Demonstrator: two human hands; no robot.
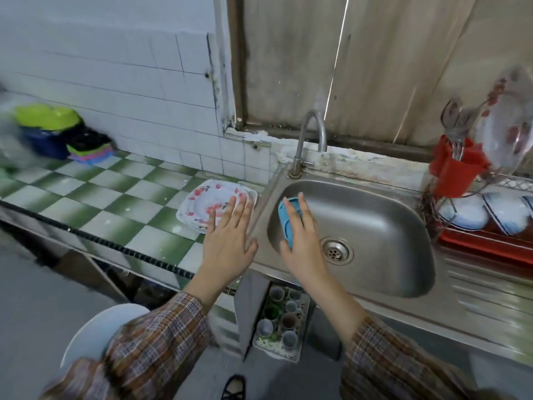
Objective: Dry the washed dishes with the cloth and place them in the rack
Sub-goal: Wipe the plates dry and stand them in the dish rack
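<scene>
Left hand (227, 241): fingers straight and spread, tips over the near-right edge of the floral plate stack (202, 200) on the checkered worktop (101, 194); can't tell whether they touch. Right hand (302, 241): over the left side of the sink (375, 226), fingers clamped on the blue cloth (288, 217), which sits under the palm and pokes out on the thumb side. Rack (490, 243) is far right, with bowls in it.
</scene>
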